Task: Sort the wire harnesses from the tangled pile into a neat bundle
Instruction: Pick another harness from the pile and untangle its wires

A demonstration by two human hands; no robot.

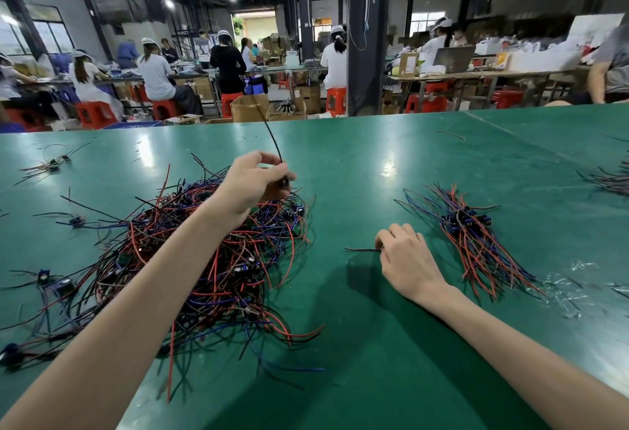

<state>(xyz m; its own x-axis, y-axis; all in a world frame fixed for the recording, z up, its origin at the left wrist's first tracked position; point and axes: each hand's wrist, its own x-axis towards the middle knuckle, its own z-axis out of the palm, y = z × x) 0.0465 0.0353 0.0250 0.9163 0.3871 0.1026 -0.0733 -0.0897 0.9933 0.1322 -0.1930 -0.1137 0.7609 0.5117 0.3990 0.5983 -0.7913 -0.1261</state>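
Left hand (253, 181): raised over tangled pile (218, 259), gripping one harness (274, 140), its wire upright; right hand (405, 256): on table (374, 157), pinching black wire (362, 250); neat bundle (476, 242): just right of it, lying diagonally; right hand nearer.

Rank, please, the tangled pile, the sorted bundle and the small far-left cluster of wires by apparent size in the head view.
1. tangled pile, clearly largest.
2. sorted bundle.
3. far-left cluster, smallest, though it lies farther from the camera, so its true size is unsure.
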